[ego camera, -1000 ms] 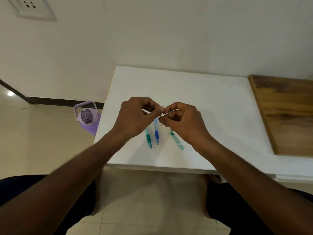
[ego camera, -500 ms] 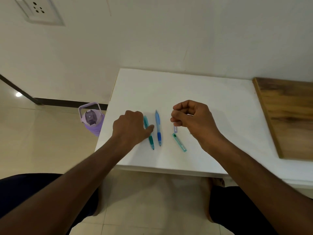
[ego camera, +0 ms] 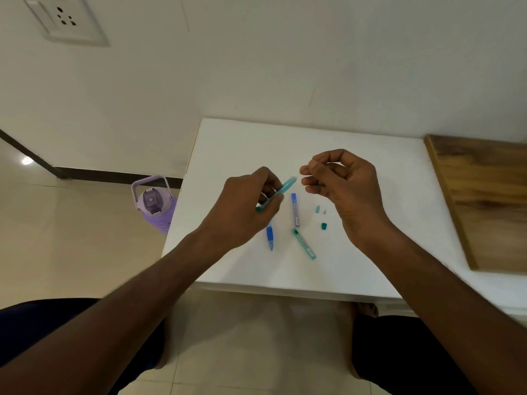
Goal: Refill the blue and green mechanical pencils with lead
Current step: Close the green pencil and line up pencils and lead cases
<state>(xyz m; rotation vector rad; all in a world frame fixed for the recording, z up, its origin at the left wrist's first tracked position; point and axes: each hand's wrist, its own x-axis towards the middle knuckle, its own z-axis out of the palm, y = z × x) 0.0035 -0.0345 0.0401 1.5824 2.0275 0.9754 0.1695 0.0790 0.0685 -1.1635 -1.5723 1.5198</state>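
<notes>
White table (ego camera: 356, 155) fills my view, with a wooden board (ego camera: 484, 201) at its right and a purple bottle (ego camera: 155, 205) on the floor to its left. My left hand (ego camera: 245, 209) grips the green pencil (ego camera: 281, 191) tilted above the table, while my right hand (ego camera: 342, 183) hovers beside its raised end, thumb and forefinger pressed together; whether they pinch lead I cannot tell. Blue pencil (ego camera: 269, 238) lies partly under my left hand, beside the blue lead tube (ego camera: 295, 209), green lead tube (ego camera: 304, 243) and small caps (ego camera: 323, 226).
</notes>
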